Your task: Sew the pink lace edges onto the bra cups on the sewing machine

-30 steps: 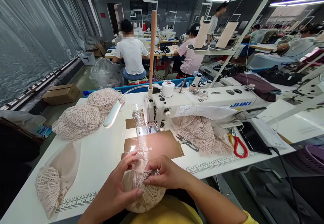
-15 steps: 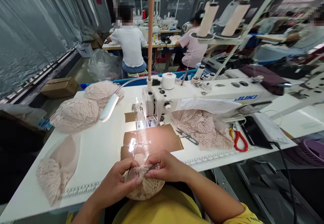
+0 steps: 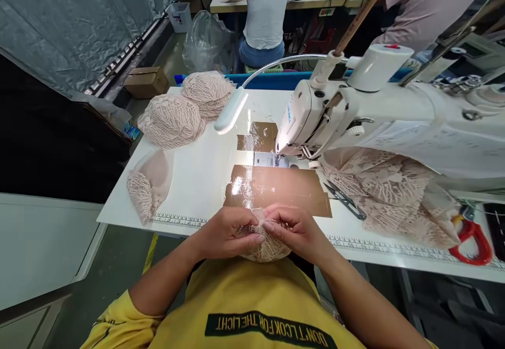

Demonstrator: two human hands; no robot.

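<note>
Both of my hands are closed on a beige lace cup piece (image 3: 265,246) held at the near edge of the white sewing table (image 3: 197,175), just above my yellow shirt. My left hand (image 3: 224,231) pinches its left side and my right hand (image 3: 296,230) pinches its top right, fingertips almost meeting. Ahead of them lies a brown taped patch (image 3: 276,188) in front of the needle of the white sewing machine (image 3: 379,117).
Two lace cup stacks (image 3: 173,120) sit at the table's far left, another lace piece (image 3: 148,188) at the near left. A lace heap (image 3: 386,191), thread snips (image 3: 347,200) and red-handled scissors (image 3: 471,241) lie to the right. A gooseneck lamp (image 3: 232,111) hangs over the table. Other people sit beyond.
The camera tilted down and moved closer to the machine. My hands stayed on the lace cup piece and drew a little nearer to my body, fingers closer together.
</note>
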